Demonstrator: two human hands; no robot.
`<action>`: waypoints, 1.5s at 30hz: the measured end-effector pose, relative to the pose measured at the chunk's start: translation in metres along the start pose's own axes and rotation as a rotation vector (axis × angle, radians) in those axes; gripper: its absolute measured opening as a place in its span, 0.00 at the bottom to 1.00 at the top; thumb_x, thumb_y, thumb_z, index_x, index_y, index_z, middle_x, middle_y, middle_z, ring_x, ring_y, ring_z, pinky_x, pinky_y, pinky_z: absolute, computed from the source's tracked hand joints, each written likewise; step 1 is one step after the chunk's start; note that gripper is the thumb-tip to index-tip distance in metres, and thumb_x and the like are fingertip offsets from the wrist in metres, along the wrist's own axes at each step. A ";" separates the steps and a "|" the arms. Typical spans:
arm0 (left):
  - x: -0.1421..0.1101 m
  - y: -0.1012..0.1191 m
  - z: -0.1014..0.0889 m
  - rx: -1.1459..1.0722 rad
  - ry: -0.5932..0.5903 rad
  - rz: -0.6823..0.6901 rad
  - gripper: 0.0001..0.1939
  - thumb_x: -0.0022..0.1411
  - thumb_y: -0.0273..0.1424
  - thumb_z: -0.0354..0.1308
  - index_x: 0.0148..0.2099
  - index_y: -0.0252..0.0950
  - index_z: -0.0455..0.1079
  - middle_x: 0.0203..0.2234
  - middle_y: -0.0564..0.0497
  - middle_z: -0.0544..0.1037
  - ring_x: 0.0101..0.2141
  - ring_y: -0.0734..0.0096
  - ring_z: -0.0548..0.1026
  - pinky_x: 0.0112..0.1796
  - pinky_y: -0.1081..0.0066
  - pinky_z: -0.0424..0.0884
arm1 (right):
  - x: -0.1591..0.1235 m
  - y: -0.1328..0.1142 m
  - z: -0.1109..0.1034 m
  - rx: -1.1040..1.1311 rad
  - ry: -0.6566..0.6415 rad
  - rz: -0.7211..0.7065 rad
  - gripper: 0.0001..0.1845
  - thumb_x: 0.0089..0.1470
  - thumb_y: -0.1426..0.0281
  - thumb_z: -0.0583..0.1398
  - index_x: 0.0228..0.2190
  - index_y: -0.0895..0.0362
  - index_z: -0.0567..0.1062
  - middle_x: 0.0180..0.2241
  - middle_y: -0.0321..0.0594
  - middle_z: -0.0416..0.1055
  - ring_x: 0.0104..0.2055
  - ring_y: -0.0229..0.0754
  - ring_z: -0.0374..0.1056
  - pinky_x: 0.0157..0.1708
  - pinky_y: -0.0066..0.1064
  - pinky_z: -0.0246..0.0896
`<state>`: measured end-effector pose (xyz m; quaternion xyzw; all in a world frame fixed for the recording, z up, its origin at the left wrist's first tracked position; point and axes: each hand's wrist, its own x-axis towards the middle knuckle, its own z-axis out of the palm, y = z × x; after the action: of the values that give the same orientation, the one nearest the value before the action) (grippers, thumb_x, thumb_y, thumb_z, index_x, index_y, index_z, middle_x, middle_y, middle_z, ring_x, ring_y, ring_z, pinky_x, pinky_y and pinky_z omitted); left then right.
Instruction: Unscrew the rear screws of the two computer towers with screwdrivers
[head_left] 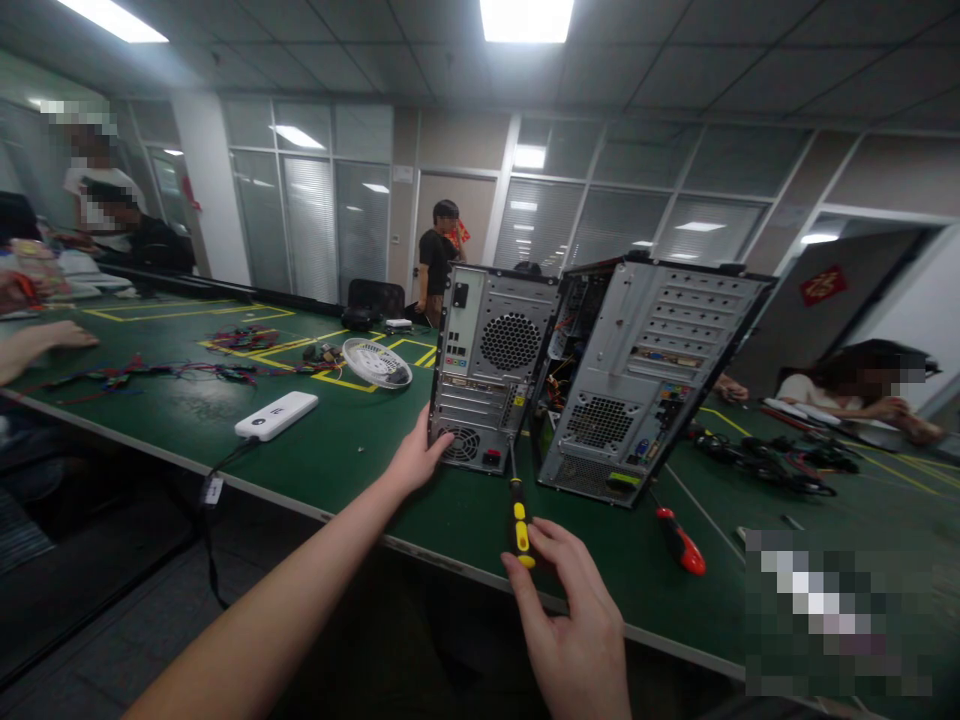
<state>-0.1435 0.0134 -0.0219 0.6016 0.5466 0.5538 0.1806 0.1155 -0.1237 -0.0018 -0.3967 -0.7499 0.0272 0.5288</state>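
Observation:
A computer case point(487, 390) stands upright on the green table, its back panel with fan grille and ports facing me. My left hand point(418, 455) grips its lower left edge, thumb lying on the panel by the small lower grille. Between the thumb and fingers of my right hand point(570, 590) is the end of a yellow and black screwdriver point(519, 520). The shaft points up to the lower right edge of the case; whether its tip sits on a screw is too small to tell. Close on the right stands a second, larger computer case point(622, 390), its left side open onto wires.
A red and black screwdriver point(681, 541) lies right of the larger case. Left are a white power bank point(277, 415) with a cable, an oval white perforated cover point(377, 363) and tangled wires point(244, 338). Black cables point(765, 460) lie right. Several people are around the table.

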 end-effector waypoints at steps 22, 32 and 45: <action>0.001 -0.001 0.000 0.024 -0.004 -0.002 0.39 0.67 0.40 0.57 0.75 0.42 0.48 0.63 0.42 0.72 0.62 0.54 0.71 0.63 0.53 0.64 | 0.000 -0.007 -0.004 -0.016 -0.075 -0.082 0.16 0.66 0.71 0.58 0.53 0.52 0.77 0.57 0.49 0.70 0.55 0.49 0.75 0.51 0.37 0.75; 0.000 0.000 0.000 0.024 -0.010 -0.002 0.39 0.68 0.39 0.56 0.75 0.41 0.46 0.64 0.41 0.71 0.63 0.54 0.70 0.63 0.53 0.63 | -0.003 -0.002 -0.001 -0.022 -0.044 -0.054 0.13 0.67 0.70 0.58 0.50 0.52 0.78 0.54 0.47 0.73 0.56 0.48 0.74 0.54 0.40 0.73; 0.000 -0.004 0.001 0.039 -0.007 0.007 0.39 0.68 0.39 0.56 0.75 0.42 0.46 0.63 0.42 0.72 0.61 0.53 0.72 0.62 0.53 0.64 | -0.002 0.000 -0.002 0.001 -0.006 -0.034 0.11 0.65 0.69 0.61 0.48 0.52 0.78 0.51 0.47 0.75 0.51 0.48 0.76 0.49 0.37 0.76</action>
<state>-0.1445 0.0152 -0.0252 0.6089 0.5544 0.5417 0.1686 0.1170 -0.1260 -0.0024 -0.3836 -0.7580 0.0198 0.5272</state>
